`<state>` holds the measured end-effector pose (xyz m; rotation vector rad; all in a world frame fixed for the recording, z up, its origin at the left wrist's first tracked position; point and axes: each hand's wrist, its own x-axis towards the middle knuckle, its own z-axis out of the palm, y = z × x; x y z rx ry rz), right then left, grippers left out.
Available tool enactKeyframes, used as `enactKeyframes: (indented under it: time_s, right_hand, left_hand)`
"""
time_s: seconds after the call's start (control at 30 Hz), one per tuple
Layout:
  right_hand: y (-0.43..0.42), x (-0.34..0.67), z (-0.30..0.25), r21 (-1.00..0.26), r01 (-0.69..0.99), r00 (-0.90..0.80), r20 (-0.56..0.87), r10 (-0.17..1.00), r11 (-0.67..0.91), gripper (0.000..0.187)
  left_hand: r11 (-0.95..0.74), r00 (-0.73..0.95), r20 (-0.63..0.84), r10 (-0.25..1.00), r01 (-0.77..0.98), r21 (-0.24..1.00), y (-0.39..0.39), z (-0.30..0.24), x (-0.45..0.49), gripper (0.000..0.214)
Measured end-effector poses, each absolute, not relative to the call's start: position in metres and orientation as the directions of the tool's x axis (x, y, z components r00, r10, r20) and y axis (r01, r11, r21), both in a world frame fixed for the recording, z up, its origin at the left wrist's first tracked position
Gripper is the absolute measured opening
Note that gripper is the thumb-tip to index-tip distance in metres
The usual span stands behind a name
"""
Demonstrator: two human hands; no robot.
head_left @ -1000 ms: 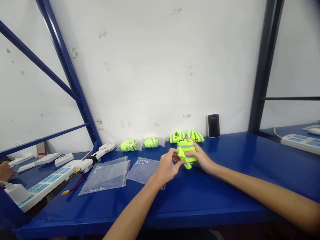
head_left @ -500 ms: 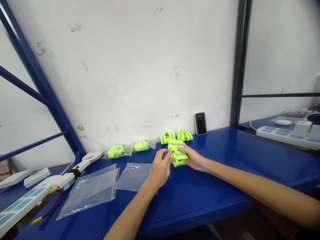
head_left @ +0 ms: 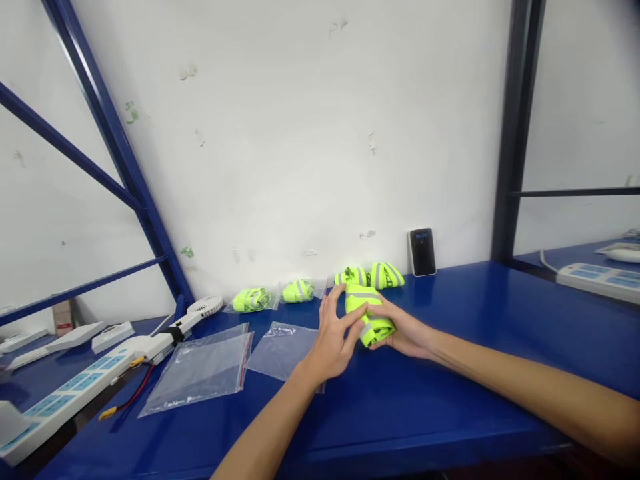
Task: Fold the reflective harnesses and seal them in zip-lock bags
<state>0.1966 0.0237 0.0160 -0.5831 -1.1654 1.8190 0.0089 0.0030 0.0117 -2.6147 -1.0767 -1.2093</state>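
Just two hands (head_left: 333, 340) (head_left: 405, 333), one folded reflective vest (head_left: 367, 313)

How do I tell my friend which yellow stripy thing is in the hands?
Find the long blue table against the white wall. Near its middle, bright yellow reflective vests lie in a row by the wall. Yours is the folded vest held by the right hand, out in front of the row, with the left hand beside it.

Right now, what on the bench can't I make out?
Head view, hidden: part of the folded reflective vest, behind the left hand and right hand.
Head view, too small: the display on the black device.
Head view, cut off: the end of the far-right power strip, by the right edge.
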Motion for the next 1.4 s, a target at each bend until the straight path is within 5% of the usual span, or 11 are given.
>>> enactKeyframes:
  time_s: [0.2, 0.53, 0.7, 0.83, 0.93, 1.0, 1.2, 1.4]
  right_hand:
    - [0.013, 0.193, 0.02, -0.947, -0.32, -0.484, 0.181, 0.856, 0.02, 0.06]
    - [0.021, 0.204, 0.027, -0.94, -0.257, -0.599, 0.337, 0.726, 0.225, 0.078]
    - [0.024, 0.217, 0.034, -0.787, 0.095, -0.654, 0.412, 0.634, 0.609, 0.072]
    - [0.033, 0.228, 0.039, -0.453, 0.386, -0.727, 0.387, 0.567, 0.804, 0.074]
    - [0.039, 0.23, 0.04, -0.347, 0.497, -0.704, 0.375, 0.604, 0.795, 0.083]
    - [0.04, 0.228, 0.04, -0.283, 0.524, -0.708, 0.379, 0.596, 0.803, 0.082]
    - [0.042, 0.218, 0.036, -0.096, 0.434, -0.8, 0.416, 0.432, 0.896, 0.034]
    - [0.057, 0.221, 0.031, -0.039, 0.483, -0.766, 0.467, 0.443, 0.875, 0.028]
  left_hand:
    - [-0.746, 0.473, 0.613, 0.632, 0.587, 0.315, -0.007, 0.017, 0.01, 0.041]
    - [-0.801, 0.59, 0.626, 0.51, 0.591, 0.096, -0.026, 0.029, 0.011, 0.046]
    - [-0.757, 0.484, 0.616, 0.622, 0.573, 0.314, -0.026, 0.049, -0.024, 0.053]
    - [-0.589, 0.562, 0.202, 0.802, 0.689, 0.422, -0.027, 0.068, -0.068, 0.072]
    - [-0.574, 0.658, -0.131, 0.742, 0.723, 0.385, -0.02, 0.069, -0.085, 0.11]
    - [-0.581, 0.661, -0.195, 0.725, 0.738, 0.344, -0.009, 0.062, -0.085, 0.121]
    - [-0.607, 0.682, -0.156, 0.714, 0.715, 0.347, 0.024, 0.039, -0.056, 0.111]
    - [-0.632, 0.648, 0.117, 0.753, 0.662, 0.402, 0.027, 0.042, -0.033, 0.098]
